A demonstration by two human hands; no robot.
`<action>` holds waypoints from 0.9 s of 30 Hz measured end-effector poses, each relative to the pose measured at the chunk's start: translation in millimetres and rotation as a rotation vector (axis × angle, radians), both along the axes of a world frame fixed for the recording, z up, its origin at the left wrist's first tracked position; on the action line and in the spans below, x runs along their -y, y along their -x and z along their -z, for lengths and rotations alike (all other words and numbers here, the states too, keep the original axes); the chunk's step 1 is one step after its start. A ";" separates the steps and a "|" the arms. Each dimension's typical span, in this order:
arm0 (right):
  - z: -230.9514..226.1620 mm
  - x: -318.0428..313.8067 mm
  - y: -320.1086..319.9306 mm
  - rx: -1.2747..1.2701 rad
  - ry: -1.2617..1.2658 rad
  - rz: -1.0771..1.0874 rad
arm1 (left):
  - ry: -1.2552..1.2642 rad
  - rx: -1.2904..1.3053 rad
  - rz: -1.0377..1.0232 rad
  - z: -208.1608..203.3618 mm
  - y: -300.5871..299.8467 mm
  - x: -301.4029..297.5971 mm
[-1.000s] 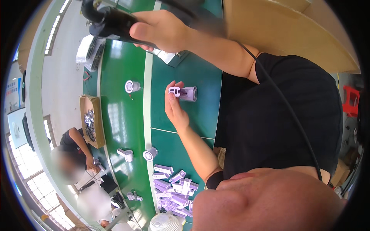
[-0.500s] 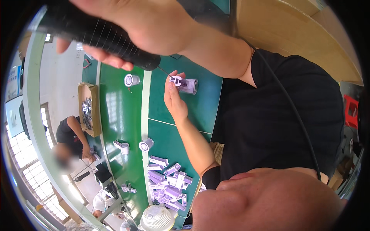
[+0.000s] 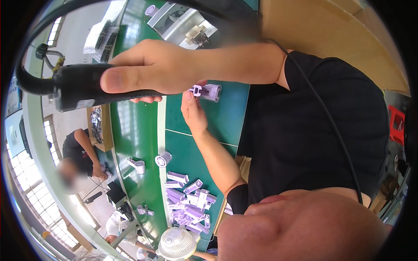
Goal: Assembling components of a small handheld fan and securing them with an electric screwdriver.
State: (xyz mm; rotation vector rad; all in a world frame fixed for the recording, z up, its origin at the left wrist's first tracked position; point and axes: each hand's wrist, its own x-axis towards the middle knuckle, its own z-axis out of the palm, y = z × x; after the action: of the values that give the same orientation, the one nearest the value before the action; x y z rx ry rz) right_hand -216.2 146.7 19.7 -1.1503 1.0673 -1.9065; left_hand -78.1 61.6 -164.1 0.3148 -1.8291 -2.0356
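Observation:
My right hand (image 3: 148, 69) comes in from the upper right, its fingers wrapped round a black electric screwdriver (image 3: 82, 87). A thick cord leaves the tool's left end. The screwdriver's tip is hidden behind my right hand and wrist. Just below, my left hand (image 3: 194, 114) pinches a lilac plastic housing (image 3: 212, 92) with a round, cup-like end. A small white bracket-like piece (image 3: 197, 90) shows at the housing's end beside my fingertips. The housing lies close to the green tabletop; whether it touches cannot be made out.
A heap of lilac plastic parts (image 3: 191, 206) lies on the green table, near a white fan (image 3: 177, 243). Single lilac housings (image 3: 163, 159) stand farther left. A metal fixture (image 3: 196, 32) is at the top. Across the bench, a person (image 3: 82, 152) works beside a cardboard box (image 3: 96, 126).
My right hand and the screwdriver have swung down across the view, now covering the tip and showing the cord end. The left hand still holds the housing. A metal fixture has come into view.

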 end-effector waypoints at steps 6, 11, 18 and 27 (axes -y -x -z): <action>20.3 -3.2 2.1 -0.039 0.014 -0.002 | -0.049 -0.022 -0.043 6.9 -0.3 -2.5; 25.7 -3.5 2.9 -0.068 0.016 0.002 | -0.086 -0.033 -0.085 4.9 -1.0 -6.7; 38.8 -1.8 5.4 -0.054 0.008 -0.074 | -0.101 -0.051 -0.094 11.1 -2.7 -3.1; 40.9 1.8 0.1 -0.104 0.050 -0.134 | -0.093 -0.035 -0.136 12.5 -11.6 1.8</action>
State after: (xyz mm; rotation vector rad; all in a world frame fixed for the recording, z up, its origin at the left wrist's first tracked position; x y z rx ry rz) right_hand -216.3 144.8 -21.2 -1.3281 0.9765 -1.7947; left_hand -66.5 59.8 -176.6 0.4151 -1.6486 -2.0223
